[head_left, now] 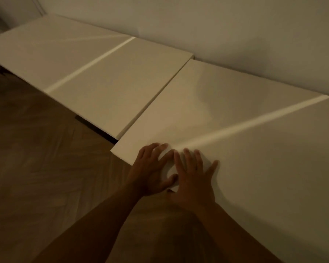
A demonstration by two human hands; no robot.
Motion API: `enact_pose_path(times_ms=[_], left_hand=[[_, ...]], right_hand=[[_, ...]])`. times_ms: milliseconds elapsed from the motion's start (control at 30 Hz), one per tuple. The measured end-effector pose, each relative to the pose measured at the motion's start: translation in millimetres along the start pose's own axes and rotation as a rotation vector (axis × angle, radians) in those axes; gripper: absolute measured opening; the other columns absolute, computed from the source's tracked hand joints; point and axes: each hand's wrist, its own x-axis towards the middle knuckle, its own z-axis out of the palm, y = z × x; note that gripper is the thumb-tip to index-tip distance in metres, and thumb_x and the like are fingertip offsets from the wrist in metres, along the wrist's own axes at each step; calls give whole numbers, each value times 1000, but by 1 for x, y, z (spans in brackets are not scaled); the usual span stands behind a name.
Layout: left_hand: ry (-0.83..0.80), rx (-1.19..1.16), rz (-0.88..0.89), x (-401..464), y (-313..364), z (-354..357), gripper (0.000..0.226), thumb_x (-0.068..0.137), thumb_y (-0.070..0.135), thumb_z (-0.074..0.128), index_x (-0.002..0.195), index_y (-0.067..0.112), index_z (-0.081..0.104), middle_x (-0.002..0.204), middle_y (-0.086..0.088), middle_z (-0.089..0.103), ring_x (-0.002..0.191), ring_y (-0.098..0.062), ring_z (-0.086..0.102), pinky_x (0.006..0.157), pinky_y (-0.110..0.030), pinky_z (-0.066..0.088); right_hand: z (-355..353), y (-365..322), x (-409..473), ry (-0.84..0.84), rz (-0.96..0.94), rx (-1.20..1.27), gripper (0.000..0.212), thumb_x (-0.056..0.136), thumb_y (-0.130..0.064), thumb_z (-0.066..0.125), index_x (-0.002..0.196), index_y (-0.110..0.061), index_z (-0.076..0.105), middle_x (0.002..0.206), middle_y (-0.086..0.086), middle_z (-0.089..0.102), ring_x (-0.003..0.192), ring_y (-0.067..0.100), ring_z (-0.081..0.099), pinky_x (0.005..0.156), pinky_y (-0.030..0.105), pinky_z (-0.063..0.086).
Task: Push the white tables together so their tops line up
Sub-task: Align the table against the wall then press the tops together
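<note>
Dim, warm light fills a room with a plain pale wall [235, 31] at the far side and a wood floor [36, 158] laid in a herringbone pattern on the near left. Two white tables stand along the wall, end to end. The left table [74, 59] runs off toward the far left; the right table [245, 114] runs from the middle of the view to the near right. Their short ends meet along a dark seam that slants from the wall down to the floor side. The tops do not line up: the right table's near corner [114, 149] sticks out past the left table's near edge, and at the wall end the left table's corner reaches farther than the right one's. A narrow shadowed gap shows along the seam, wider near the wall. Each top carries a bright strip of light across it.

Both hands lie on the right table at its near edge, close to that jutting corner. The left hand [150, 171] rests palm down, fingers spread, thumb at the edge. The right hand [194, 177] lies flat just beside it, fingers fanned wide and pointing toward the wall, its fingertips slightly blurred. Neither hand grips anything; both are open and pressed on the top. Bare forearms reach in from the bottom of the view.
</note>
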Motion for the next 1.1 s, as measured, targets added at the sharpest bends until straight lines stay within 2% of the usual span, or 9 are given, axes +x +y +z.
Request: enact_pose_path(times_ms=[100, 233, 333, 467, 667, 933, 1100], left_hand=[[23, 30, 56, 5, -11, 5, 83, 85, 77, 39, 149, 24, 38, 152, -8, 37, 142, -30, 30, 113, -49, 28], [31, 25, 65, 6, -12, 11, 90, 87, 82, 24, 157, 25, 22, 166, -6, 17, 153, -30, 11, 121, -54, 15], [40, 29, 74, 6, -15, 15, 92, 87, 83, 19, 159, 26, 17, 167, -4, 11, 154, -30, 5, 121, -55, 13], [110, 17, 72, 5, -15, 21, 89, 87, 81, 25, 157, 26, 26, 166, -2, 21, 153, -30, 13, 120, -54, 17], [313, -23, 74, 2, -14, 30, 74, 88, 70, 41, 147, 25, 48, 155, 0, 44, 146, -29, 34, 117, -50, 30], [275, 2, 63, 10, -19, 29, 74, 87, 68, 40, 150, 30, 43, 157, 3, 40, 147, -27, 32, 119, -48, 28], [280, -18, 62, 17, -24, 29, 74, 86, 68, 39, 150, 30, 43, 156, 4, 41, 147, -26, 32, 119, -47, 28]], right_hand=[[2, -11, 7, 29, 55, -27, 113, 68, -82, 49, 157, -27, 7, 164, 11, 14, 150, 40, 9, 101, 81, 6], [-1, -10, 6, 49, 48, -38, 114, 66, -85, 47, 155, -39, -8, 165, 5, 11, 150, 38, 7, 102, 81, 7], [-2, -9, 7, 60, 10, -30, 107, 68, -83, 44, 152, -45, -8, 165, 0, 9, 150, 39, 6, 103, 80, 9], [-1, -7, 6, 65, -14, -38, 100, 69, -84, 34, 152, -46, -6, 165, 0, 11, 149, 39, 7, 104, 80, 10], [6, -5, 6, 113, -35, -34, 95, 71, -87, 28, 150, -50, -8, 165, -1, 10, 149, 40, 5, 104, 80, 9], [2, -4, 13, 118, -45, -4, 93, 73, -86, 31, 151, -50, -6, 165, -1, 10, 149, 41, 3, 104, 81, 8], [1, -5, 21, 124, -48, -3, 93, 72, -88, 26, 152, -49, -3, 165, 0, 11, 148, 42, 4, 103, 82, 8]])
